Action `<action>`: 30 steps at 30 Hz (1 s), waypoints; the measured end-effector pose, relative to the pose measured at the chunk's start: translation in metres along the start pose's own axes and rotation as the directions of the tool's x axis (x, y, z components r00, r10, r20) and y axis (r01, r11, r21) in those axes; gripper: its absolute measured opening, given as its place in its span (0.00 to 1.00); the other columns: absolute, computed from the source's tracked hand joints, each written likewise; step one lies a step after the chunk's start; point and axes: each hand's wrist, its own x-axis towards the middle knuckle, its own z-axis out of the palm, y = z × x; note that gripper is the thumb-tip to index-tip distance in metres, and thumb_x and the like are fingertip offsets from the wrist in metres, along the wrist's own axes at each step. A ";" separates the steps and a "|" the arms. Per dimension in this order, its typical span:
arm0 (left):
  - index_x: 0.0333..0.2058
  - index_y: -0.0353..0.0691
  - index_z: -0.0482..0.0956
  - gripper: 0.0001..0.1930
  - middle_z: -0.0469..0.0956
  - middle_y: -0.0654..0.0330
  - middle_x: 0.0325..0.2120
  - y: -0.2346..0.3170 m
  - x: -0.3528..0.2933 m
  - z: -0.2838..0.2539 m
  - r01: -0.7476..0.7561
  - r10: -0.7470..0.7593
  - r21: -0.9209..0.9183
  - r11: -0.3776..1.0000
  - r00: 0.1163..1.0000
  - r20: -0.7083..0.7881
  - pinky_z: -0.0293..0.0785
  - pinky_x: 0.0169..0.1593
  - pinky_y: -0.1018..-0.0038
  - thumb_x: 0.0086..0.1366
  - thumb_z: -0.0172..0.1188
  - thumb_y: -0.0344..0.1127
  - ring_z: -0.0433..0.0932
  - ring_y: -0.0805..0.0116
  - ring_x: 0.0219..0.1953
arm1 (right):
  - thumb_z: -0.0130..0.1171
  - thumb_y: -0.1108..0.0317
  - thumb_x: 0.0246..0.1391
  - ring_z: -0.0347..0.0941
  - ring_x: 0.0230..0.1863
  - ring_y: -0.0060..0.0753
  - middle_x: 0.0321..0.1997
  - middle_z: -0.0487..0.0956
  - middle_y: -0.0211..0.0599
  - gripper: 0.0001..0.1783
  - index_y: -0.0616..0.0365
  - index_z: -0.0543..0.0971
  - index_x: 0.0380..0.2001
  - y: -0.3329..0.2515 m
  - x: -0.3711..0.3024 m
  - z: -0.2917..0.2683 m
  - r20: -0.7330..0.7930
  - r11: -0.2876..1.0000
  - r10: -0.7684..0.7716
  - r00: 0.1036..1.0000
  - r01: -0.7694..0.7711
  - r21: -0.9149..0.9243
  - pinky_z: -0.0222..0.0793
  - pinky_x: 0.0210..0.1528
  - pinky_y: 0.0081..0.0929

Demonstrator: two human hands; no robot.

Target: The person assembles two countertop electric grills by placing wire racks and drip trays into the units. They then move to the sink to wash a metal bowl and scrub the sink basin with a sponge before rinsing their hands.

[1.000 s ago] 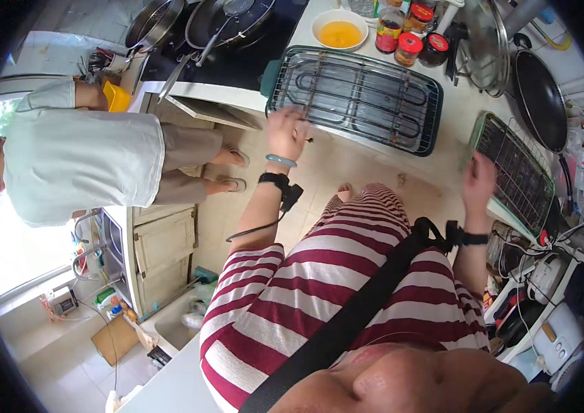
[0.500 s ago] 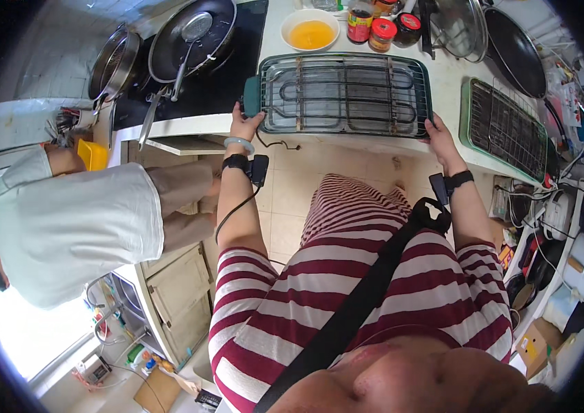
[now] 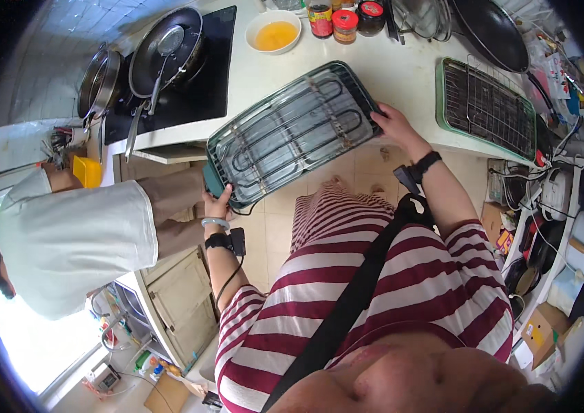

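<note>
Between my two hands I hold an electric grill (image 3: 292, 134), a long dark-green tray with a looped heating element and cross bars over a grey pan. It is turned at a slant, its left end nearer to me and its right end farther off, over the counter's front edge. My left hand (image 3: 218, 204) grips the end with the green control box (image 3: 213, 180), fingers closed round the rim. My right hand (image 3: 396, 126) is closed on the opposite end, thumb over the rim. The undersides of both grips are hidden.
On the white counter (image 3: 388, 79) stand a bowl of yellow liquid (image 3: 274, 33), several jars (image 3: 345, 26) and a second grill with a wire rack (image 3: 488, 110). Left is a black cooktop (image 3: 202, 89) with a wok (image 3: 166, 51). Another person (image 3: 78, 234) stands at left, beside an open drawer (image 3: 168, 153).
The electric grill has swung from level to slanted, its left end coming toward me and leftward. My left hand has come nearer with it; my right hand has shifted left, still gripping.
</note>
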 end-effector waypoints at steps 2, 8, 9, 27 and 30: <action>0.54 0.34 0.49 0.40 0.72 0.56 0.35 -0.002 -0.026 0.002 -0.036 0.040 0.058 0.998 0.996 -0.082 0.71 0.24 0.78 0.48 0.65 0.38 0.73 0.71 0.27 | 0.51 0.63 0.51 0.70 0.31 0.23 0.36 0.74 0.33 0.19 0.58 0.69 0.47 -0.018 0.002 0.015 -0.013 0.999 -0.001 1.000 0.000 -0.053 0.68 0.29 0.22; 0.54 0.33 0.48 0.42 0.70 0.52 0.39 -0.011 -0.094 0.020 0.192 -0.222 -0.150 0.970 0.952 -0.212 0.73 0.24 0.74 0.47 0.67 0.38 0.74 0.65 0.31 | 0.57 0.56 0.46 0.68 0.26 0.27 0.29 0.73 0.35 0.27 0.63 0.68 0.46 0.009 0.016 0.026 -0.152 0.949 -0.276 0.949 0.244 -0.197 0.66 0.29 0.22; 0.53 0.33 0.49 0.41 0.69 0.52 0.40 -0.012 -0.107 0.026 0.176 -0.223 -0.185 0.967 0.935 -0.276 0.74 0.25 0.72 0.46 0.67 0.35 0.74 0.64 0.33 | 0.59 0.53 0.43 0.69 0.28 0.27 0.31 0.73 0.38 0.33 0.65 0.65 0.48 0.017 0.012 0.034 -0.308 0.970 -0.222 0.925 0.177 -0.166 0.66 0.29 0.22; 0.55 0.39 0.52 0.39 0.62 0.48 0.49 -0.042 -0.212 0.087 0.435 -0.393 -0.470 0.768 0.900 0.190 0.67 0.46 0.52 0.56 0.37 0.67 0.67 0.49 0.47 | 0.54 0.60 0.50 0.66 0.47 0.30 0.48 0.66 0.33 0.25 0.51 0.57 0.49 0.018 -0.081 0.110 0.221 0.826 0.222 0.950 -0.304 0.475 0.70 0.39 0.36; 0.56 0.37 0.50 0.42 0.59 0.47 0.52 -0.030 -0.188 0.063 0.505 -0.570 -0.396 0.767 0.820 -0.059 0.61 0.52 0.55 0.55 0.37 0.68 0.61 0.49 0.53 | 0.53 0.59 0.51 0.65 0.49 0.31 0.50 0.65 0.32 0.27 0.50 0.55 0.51 0.024 -0.077 0.098 0.199 0.855 0.175 0.964 -0.249 0.456 0.68 0.42 0.39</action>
